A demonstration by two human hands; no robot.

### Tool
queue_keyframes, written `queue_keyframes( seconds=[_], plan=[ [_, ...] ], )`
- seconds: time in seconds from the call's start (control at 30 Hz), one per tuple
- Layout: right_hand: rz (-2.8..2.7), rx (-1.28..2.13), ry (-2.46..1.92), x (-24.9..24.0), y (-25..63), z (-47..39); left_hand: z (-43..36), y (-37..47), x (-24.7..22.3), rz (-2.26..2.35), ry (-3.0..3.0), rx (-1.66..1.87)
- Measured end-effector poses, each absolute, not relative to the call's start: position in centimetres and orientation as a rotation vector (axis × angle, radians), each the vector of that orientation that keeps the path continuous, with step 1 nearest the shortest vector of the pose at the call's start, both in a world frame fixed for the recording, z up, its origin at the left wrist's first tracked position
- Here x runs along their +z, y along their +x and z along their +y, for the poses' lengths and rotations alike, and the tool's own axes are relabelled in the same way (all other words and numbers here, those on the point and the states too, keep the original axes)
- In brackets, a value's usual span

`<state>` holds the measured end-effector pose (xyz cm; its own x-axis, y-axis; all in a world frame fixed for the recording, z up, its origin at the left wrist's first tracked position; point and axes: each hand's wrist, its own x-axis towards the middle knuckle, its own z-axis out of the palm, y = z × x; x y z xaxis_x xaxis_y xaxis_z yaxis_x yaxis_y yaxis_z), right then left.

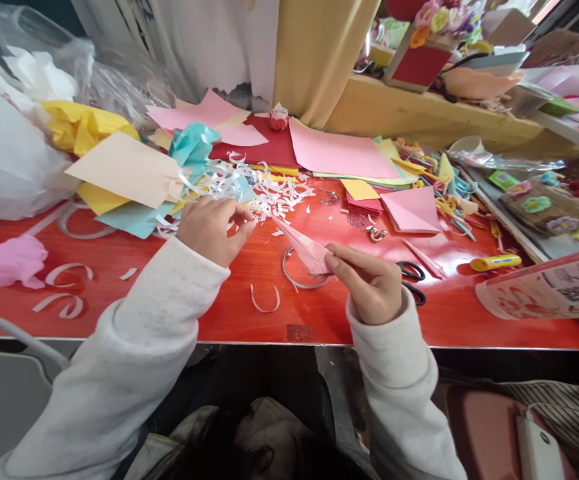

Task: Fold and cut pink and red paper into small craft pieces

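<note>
In my right hand (369,280) is a folded pink paper cone (306,248), pinched near its wide end between thumb and fingers. Its narrow tip points up and left, toward a heap of curled white paper shreds (282,193). My left hand (214,230) hovers at the near left edge of that heap, thumb and forefinger curled together in a pinch. Whatever lies between those fingertips is too small to make out. Below the cone, a thin grey ring (289,270) rests on the red tabletop (269,320). Black-handled scissors (413,272) lie partly behind my right hand.
Pink paper squares (412,210) and a yellow glue tube (496,263) are at the right, beside a tilted printed cup (549,287). Coloured sheets (344,150) line the back. A white plastic bag (9,147) and pink crumpled paper (14,261) occupy the left.
</note>
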<state>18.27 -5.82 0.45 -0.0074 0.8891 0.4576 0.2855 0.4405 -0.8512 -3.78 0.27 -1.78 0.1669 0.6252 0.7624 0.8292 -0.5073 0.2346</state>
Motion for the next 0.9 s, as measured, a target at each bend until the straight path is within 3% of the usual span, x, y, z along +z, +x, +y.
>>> queue_keyframes(
  seconds=[0.2, 0.37, 0.5, 0.6, 0.7, 0.9],
  plan=[
    [-1.521, 0.706, -1.083, 0.5, 18.2, -5.9, -0.8, -3.4, 0.2, -1.855, -2.511, -0.943],
    [-1.559, 0.689, -1.043, 0.4, 18.4, -5.7, -1.2, -2.6, 1.1, -2.011, -2.532, -0.880],
    [-1.614, 0.682, -1.044, -0.1, 18.7, -5.4, -1.5, -2.3, 1.0, -1.935, -2.449, -1.274],
    [-1.610, 0.786, -1.050, -0.5, 18.7, -5.2, -2.1, -1.9, 1.2, -1.831, -2.710, -1.591],
    [-1.493, 0.975, -1.027, -0.6, 18.8, -5.1, -2.7, -1.3, 1.6, -1.714, -3.013, -1.648],
    [-1.386, 1.515, -0.995, 0.5, 18.6, -4.8, -3.0, -0.8, 1.6, -1.578, -2.989, -1.722]
  ],
)
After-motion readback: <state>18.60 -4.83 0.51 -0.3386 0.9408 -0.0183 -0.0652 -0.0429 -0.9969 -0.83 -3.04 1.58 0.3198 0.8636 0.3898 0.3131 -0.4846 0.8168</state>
